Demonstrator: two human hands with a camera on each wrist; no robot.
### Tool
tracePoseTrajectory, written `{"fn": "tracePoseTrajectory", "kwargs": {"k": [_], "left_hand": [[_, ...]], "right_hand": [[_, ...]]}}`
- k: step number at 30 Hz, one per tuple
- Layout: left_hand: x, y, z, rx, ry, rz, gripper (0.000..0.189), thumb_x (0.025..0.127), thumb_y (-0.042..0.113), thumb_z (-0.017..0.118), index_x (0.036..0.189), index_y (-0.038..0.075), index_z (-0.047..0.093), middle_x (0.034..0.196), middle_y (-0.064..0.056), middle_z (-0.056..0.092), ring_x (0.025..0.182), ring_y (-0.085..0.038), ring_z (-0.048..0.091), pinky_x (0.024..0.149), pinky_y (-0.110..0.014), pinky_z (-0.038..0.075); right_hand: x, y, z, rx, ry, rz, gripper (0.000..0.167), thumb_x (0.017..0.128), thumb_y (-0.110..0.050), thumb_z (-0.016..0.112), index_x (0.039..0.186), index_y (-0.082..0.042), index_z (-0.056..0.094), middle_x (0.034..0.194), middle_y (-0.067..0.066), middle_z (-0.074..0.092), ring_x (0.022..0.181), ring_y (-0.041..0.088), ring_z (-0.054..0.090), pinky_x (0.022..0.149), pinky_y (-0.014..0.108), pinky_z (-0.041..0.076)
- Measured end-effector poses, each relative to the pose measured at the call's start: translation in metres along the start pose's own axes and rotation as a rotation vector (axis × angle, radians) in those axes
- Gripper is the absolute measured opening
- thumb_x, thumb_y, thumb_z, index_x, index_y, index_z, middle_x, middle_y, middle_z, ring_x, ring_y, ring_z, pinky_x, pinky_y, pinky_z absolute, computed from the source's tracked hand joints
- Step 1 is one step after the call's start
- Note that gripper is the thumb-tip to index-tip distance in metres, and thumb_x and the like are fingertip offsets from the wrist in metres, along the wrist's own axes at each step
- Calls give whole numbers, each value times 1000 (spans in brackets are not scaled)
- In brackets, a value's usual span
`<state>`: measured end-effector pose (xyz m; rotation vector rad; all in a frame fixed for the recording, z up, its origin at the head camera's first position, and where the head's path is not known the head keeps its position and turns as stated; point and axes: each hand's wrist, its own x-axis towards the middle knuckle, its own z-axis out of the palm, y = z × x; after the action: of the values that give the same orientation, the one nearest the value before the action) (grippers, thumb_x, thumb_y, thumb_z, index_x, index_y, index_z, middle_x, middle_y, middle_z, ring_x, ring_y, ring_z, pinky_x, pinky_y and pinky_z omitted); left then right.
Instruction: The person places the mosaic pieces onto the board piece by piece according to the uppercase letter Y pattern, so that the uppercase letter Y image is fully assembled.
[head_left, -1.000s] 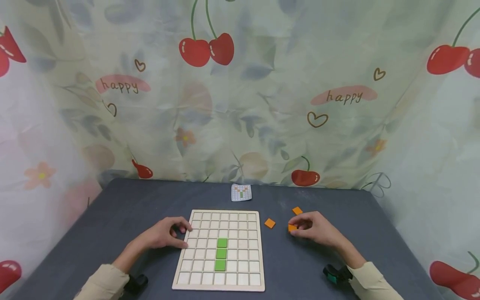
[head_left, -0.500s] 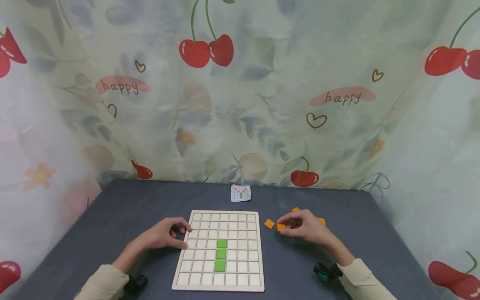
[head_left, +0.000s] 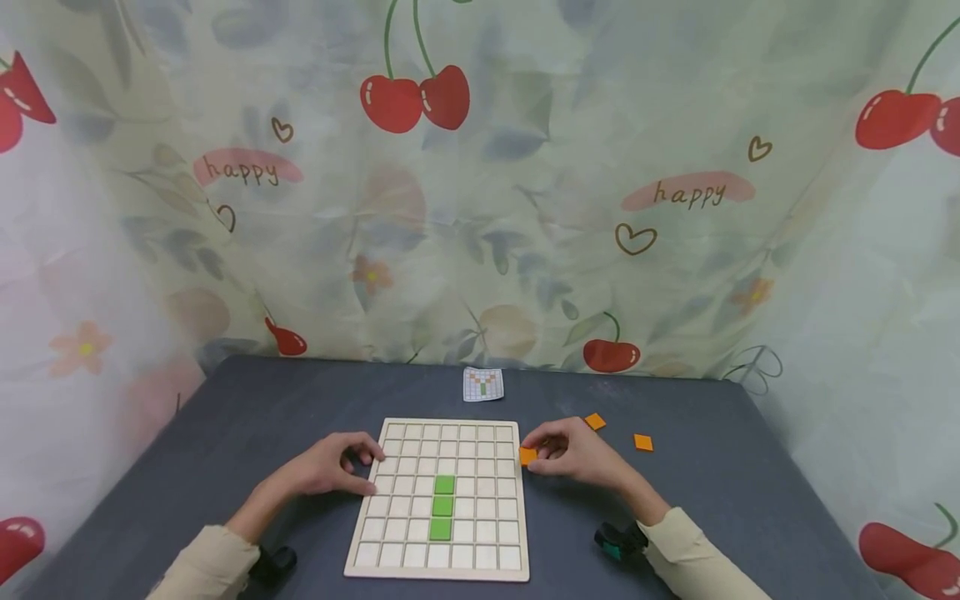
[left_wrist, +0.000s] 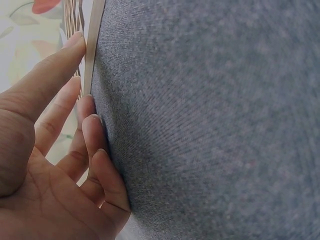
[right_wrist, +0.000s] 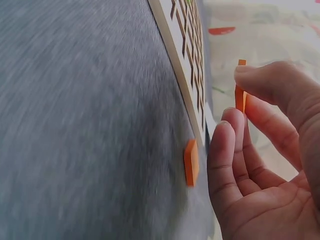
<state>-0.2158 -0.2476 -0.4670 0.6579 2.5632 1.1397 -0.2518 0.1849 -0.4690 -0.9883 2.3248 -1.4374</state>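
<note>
In the head view, a pale wooden grid board (head_left: 437, 568) lies on the table, with three green tiles (head_left: 442, 506) in one column. My left hand (head_left: 330, 467) rests at the board's left edge, thumb and fingertips touching the rim and fingers loosely bent. Between thumb and fingers, my right hand (head_left: 581, 457) pinches an orange square tile (head_left: 528, 456) at the board's right edge. The right wrist view shows that tile (right_wrist: 240, 95) on edge and raised off the table. Below it a second orange tile (right_wrist: 191, 163) lies beside the board, hidden behind my hand in the head view.
Two more orange tiles, one behind my right hand (head_left: 595, 422) and one to its right (head_left: 643, 442), lie on the dark table (head_left: 720, 475). A small card (head_left: 483, 385) with a coloured grid pattern sits beyond the board. A printed curtain (head_left: 480, 208) surrounds the table.
My right hand has moved left with the pinched orange tile, from among the loose tiles to the board's right edge. My left hand and the board have stayed in place.
</note>
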Motion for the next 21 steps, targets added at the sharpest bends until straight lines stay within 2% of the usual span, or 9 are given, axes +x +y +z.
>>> {"fn": "tracePoseTrajectory", "kwargs": {"k": [8, 21], "left_hand": [[1, -1, 0, -2, -3, 6, 38, 82, 18, 88, 114, 8, 69, 98, -4, 57, 85, -23, 52, 71, -30, 42], [0, -1, -1, 15, -3, 10, 38, 82, 20, 88, 114, 9, 69, 99, -3, 58, 86, -23, 53, 72, -30, 43]], "right_hand": [[15, -4, 16, 6, 2, -49, 25, 87, -6, 81, 111, -3, 74, 101, 7, 71, 78, 22, 65, 72, 31, 54], [40, -14, 45, 37, 4, -44, 25, 85, -8, 84, 108, -3, 76, 102, 6, 72, 80, 24, 66, 74, 31, 53]]}}
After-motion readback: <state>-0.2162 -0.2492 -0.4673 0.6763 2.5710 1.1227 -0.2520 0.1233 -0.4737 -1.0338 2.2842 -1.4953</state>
